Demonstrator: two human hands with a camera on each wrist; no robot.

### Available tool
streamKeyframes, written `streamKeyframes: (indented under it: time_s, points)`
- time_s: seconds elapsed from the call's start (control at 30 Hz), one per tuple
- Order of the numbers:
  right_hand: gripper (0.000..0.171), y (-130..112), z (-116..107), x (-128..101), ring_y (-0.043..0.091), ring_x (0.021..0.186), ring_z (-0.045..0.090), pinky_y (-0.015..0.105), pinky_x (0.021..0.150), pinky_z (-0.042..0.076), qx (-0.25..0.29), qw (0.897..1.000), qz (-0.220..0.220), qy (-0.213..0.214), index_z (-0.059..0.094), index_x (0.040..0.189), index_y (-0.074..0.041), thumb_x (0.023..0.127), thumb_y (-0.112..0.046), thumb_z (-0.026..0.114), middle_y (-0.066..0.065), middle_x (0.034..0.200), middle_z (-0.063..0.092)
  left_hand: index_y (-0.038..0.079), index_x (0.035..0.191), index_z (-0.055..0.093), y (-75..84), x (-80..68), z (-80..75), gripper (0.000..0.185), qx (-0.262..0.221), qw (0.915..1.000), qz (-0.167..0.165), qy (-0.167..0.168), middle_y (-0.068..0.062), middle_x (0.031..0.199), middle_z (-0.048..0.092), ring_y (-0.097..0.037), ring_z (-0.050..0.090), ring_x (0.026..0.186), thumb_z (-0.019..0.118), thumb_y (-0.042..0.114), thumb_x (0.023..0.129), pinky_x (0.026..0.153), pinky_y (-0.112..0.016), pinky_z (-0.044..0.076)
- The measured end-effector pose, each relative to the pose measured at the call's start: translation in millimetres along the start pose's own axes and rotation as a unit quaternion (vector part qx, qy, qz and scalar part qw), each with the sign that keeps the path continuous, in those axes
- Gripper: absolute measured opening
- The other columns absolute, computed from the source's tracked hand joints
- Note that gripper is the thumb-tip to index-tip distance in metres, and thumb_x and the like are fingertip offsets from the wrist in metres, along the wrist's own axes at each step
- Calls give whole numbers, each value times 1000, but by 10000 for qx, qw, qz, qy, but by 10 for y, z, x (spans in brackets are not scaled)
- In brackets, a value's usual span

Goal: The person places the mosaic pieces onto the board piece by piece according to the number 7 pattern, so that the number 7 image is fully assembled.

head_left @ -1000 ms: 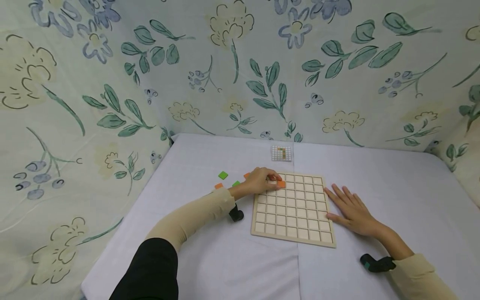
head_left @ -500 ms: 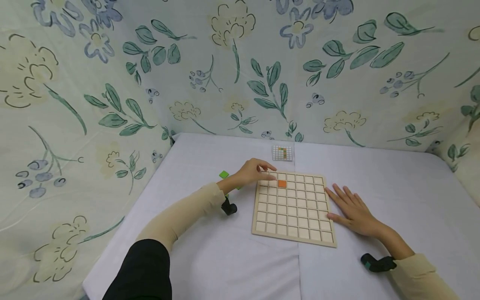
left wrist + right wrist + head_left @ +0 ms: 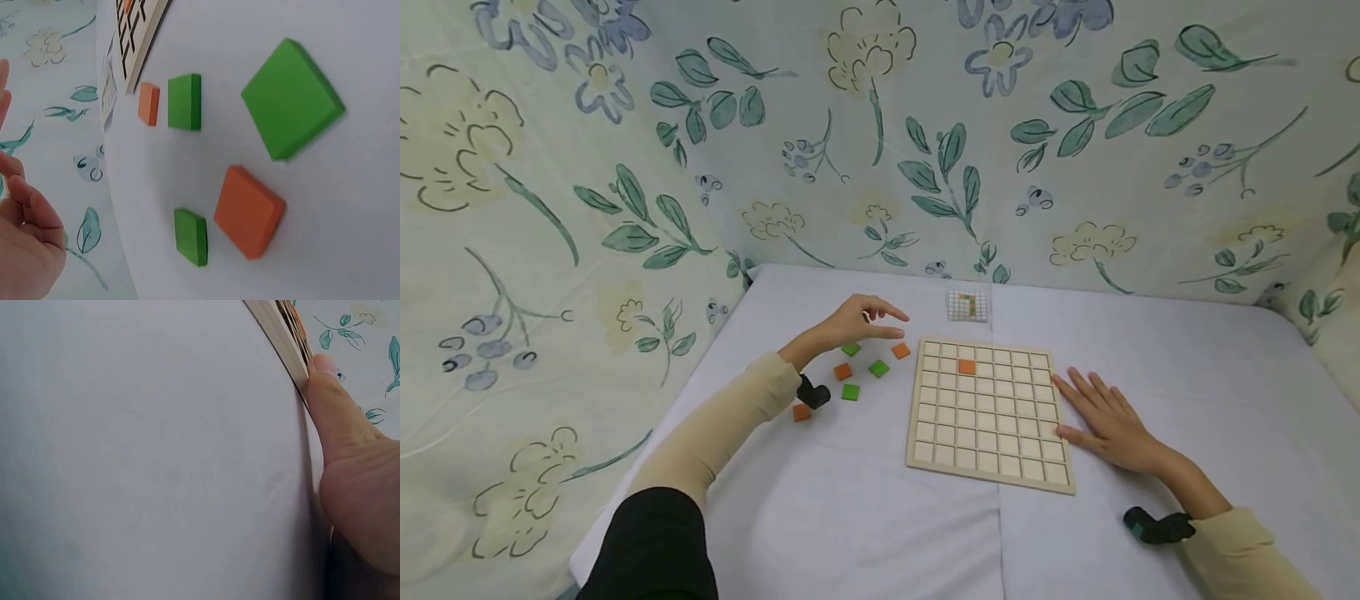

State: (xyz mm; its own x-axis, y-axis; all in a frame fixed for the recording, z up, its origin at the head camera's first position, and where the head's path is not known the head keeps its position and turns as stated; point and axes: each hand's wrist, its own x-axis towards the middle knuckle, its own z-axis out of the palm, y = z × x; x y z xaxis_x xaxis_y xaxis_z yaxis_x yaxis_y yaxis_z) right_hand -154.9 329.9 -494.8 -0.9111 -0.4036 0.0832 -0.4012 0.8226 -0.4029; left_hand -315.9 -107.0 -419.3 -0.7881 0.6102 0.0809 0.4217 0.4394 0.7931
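An orange square tile (image 3: pixel 967 367) sits in one cell of the wooden grid board (image 3: pixel 992 417), near its upper left. My left hand (image 3: pixel 861 320) hovers over the loose tiles left of the board, thumb and fingers apart, holding nothing. Beneath and beside it lie green tiles (image 3: pixel 878 368) and orange tiles (image 3: pixel 843 372), which the left wrist view shows as thick squares, among them a green tile (image 3: pixel 292 100) and an orange tile (image 3: pixel 249 211). My right hand (image 3: pixel 1108 423) lies flat, fingers spread, with fingertips and thumb (image 3: pixel 334 403) against the board's right edge.
A small card (image 3: pixel 967 306) printed with a coloured grid pattern lies behind the board. White cloth (image 3: pixel 865 517) covers the table, and a floral curtain (image 3: pixel 850 167) hangs behind it. An orange tile (image 3: pixel 802 412) lies near the left wrist camera.
My left hand has let go of the orange tile in its cell and moved left off the board, over the loose tiles. The right hand has stayed at the board's edge.
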Motion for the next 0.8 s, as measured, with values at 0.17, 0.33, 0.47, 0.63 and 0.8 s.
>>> streamKeyframes:
  time_s: [0.17, 0.33, 0.47, 0.63, 0.8]
  points:
    - [83, -8, -1, 0, 47, 147, -3, 64, 112, -8, 3, 10000, 2, 7, 17, 161, -14, 97, -39, 63, 24, 163, 9, 14, 116, 76, -93, -105, -216, 34, 62, 9998, -97, -153, 3, 117, 69, -36, 47, 95, 82, 28, 85, 81, -33, 40]
    - [82, -21, 0, -1, 48, 147, -3, 65, 111, -8, 8, 10000, 18, 26, 17, 161, -13, 97, -38, 63, 25, 163, 9, 6, 120, 73, -230, -193, -373, 38, 106, 9983, -223, -535, -18, 119, 65, -40, 45, 99, 80, 24, 88, 78, -34, 36]
    - [82, -24, 0, -6, 48, 147, -3, 65, 111, -7, 6, 10000, 9, 47, 17, 161, -13, 97, -38, 63, 25, 162, 9, 3, 120, 72, -358, -251, -450, 38, 187, 9970, -316, -680, -18, 118, 65, -41, 45, 103, 79, 21, 88, 80, -35, 36]
    - [82, -29, 5, -11, 48, 147, -2, 65, 111, -7, 55, 10000, -7, 69, 18, 161, -13, 97, -37, 64, 25, 162, 10, 7, 119, 74, -524, -322, -519, 34, 266, 9956, -560, -706, -6, 116, 67, -28, 46, 99, 79, 19, 88, 80, -34, 37]
    - [82, -20, 22, -14, 47, 147, -2, 65, 111, -8, 49, 10000, -18, 78, 18, 161, -14, 97, -37, 64, 25, 162, 10, 11, 118, 75, -653, -376, -557, 33, 247, 9939, -835, -674, -3, 119, 65, -25, 45, 104, 80, 18, 87, 83, -36, 37]
